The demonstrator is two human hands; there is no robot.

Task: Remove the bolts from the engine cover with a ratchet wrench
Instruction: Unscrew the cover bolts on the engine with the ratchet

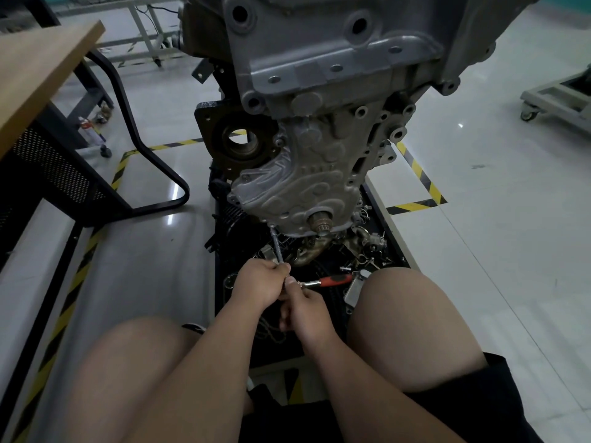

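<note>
A grey cast engine cover (307,180) hangs on the engine in front of me. A thin extension bar (277,247) runs from a bolt (271,226) at the cover's lower left edge down to the ratchet wrench (326,282), whose red handle points right. My left hand (260,284) grips the lower end of the bar near the ratchet head. Just below it, my right hand (307,313) has its fingers curled at the ratchet head; the head itself is mostly hidden by both hands.
A black tray (396,251) under the engine holds several loose metal parts and bolts. A crank stub (321,223) sticks out of the cover. A wooden-topped bench (41,78) and a black chair frame (153,174) stand at left, a wheeled cart (556,100) at right. My bare knees flank the tray.
</note>
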